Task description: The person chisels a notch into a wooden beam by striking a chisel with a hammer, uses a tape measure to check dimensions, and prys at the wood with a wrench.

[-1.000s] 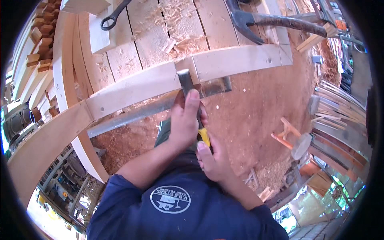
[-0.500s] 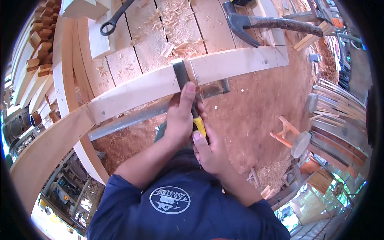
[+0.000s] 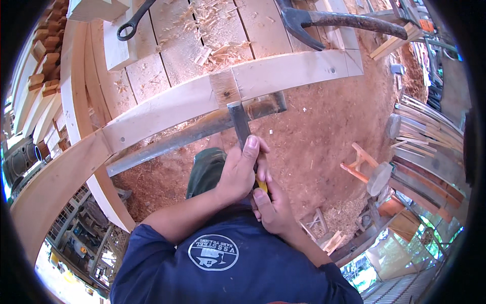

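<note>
Both my hands hold a wood chisel [image 3: 240, 122] with a dark flat blade and a yellow and black handle. My left hand [image 3: 238, 169] is closed round the lower blade, thumb lying along it. Lower down, my right hand [image 3: 274, 209] wraps the handle, most of which the fingers hide. The blade's tip points away from me and sits just on the near side of a pale wooden beam [image 3: 167, 112], at a shallow notch [image 3: 226, 88] cut across its face. A dark spot shows in the notch. Beneath the beam's near edge runs a grey metal pipe [image 3: 167, 143].
On the plank bench beyond lie wood shavings [image 3: 223, 48], a ring spanner [image 3: 126, 31] and a hammer-like tool [image 3: 349, 23] with a dark handle. Cut wooden pieces [image 3: 38, 96] are stacked at left. A small stool [image 3: 378, 178] stands on the earth floor at right.
The chisel has come back toward me, off the beam's notch, which now shows uncovered. Both hands moved nearer my body with it, still holding on. The view has shifted slightly.
</note>
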The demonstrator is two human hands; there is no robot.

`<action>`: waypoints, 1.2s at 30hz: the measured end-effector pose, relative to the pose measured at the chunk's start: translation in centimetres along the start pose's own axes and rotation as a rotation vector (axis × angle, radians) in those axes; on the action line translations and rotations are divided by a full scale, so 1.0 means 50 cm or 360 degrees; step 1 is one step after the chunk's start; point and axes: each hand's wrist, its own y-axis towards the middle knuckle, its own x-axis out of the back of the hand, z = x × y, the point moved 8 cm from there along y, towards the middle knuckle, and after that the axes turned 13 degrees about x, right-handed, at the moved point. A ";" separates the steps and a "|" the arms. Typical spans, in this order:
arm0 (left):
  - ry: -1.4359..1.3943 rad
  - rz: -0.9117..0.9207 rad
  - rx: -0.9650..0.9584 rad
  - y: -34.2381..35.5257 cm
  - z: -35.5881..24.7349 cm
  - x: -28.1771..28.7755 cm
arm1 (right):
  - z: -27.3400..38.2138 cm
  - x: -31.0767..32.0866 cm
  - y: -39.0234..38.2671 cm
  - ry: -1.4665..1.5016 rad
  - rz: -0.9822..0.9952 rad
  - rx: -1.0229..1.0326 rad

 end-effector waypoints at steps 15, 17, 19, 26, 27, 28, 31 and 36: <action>0.0060 -0.0181 0.0041 0.031 -0.031 0.021 | 0.020 -0.019 0.048 -0.0206 -0.0008 0.0182; 0.0073 -0.0334 0.0166 0.055 -0.053 0.045 | 0.043 -0.036 0.093 -0.0084 -0.0044 0.0095; -0.0029 -0.0373 0.0025 0.069 -0.077 0.055 | 0.058 -0.030 0.121 0.0007 -0.0059 0.0102; -0.0099 -0.0255 -0.0031 0.075 -0.078 0.057 | 0.053 -0.028 0.118 -0.0185 0.0024 0.0157; -0.0105 -0.0253 -0.0026 0.064 -0.068 0.054 | 0.052 -0.035 0.106 -0.0113 -0.0005 0.0105; -0.0057 -0.0236 0.0024 0.050 -0.060 0.047 | 0.045 -0.030 0.089 -0.0204 0.0008 0.0166; -0.0048 -0.0135 0.0067 0.044 -0.052 0.035 | 0.049 -0.023 0.094 -0.0325 0.0036 0.0230; -0.0043 -0.0205 0.0099 0.046 -0.052 0.048 | 0.046 -0.038 0.118 -0.0271 0.0012 0.0123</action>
